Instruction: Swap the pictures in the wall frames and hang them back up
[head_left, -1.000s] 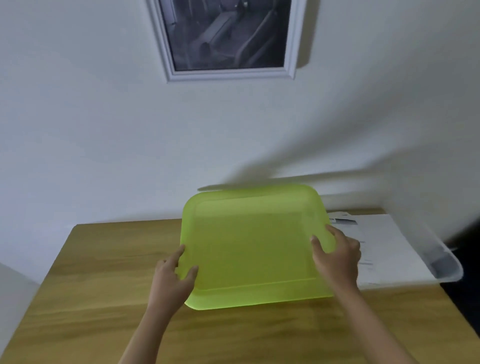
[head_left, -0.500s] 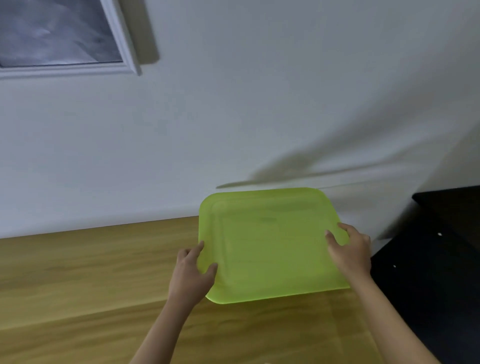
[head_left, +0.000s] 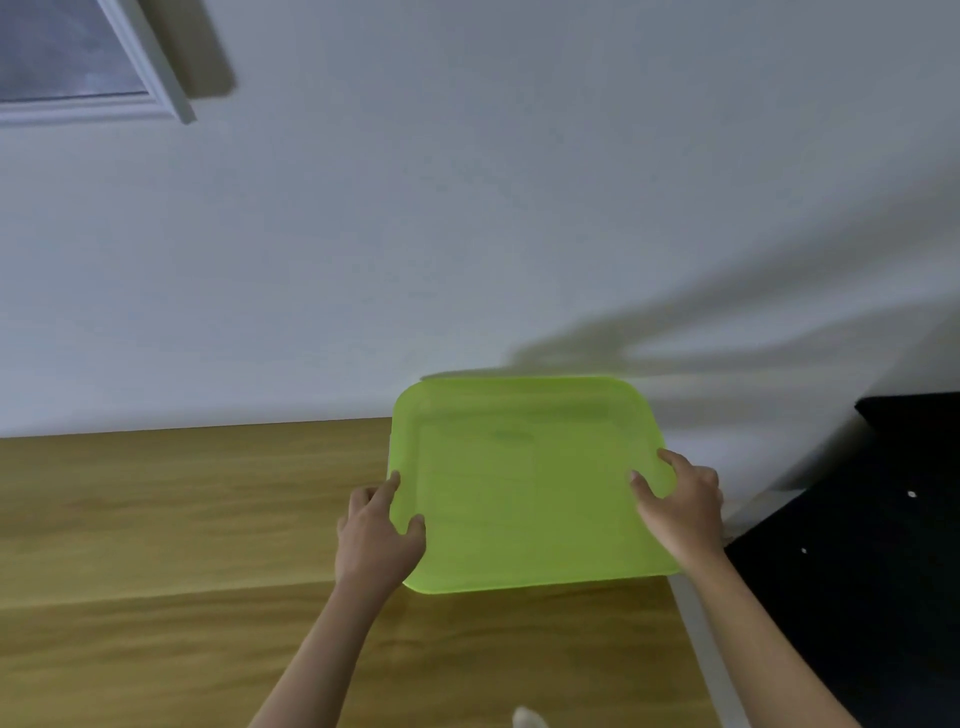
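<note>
Setting: wooden table (head_left: 156, 519) against a white wall (head_left: 519, 208).
Frame: white picture frame (head_left: 161, 78) hangs upper left.
Hands: left hand (head_left: 376, 540) and right hand (head_left: 680, 506) grip a green tray (head_left: 524, 483) by its side edges.

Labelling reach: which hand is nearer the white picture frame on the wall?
Left. The left hand grips the green tray's left edge, on the side of the white picture frame at upper left; the right hand holds the tray's far edge.
</note>
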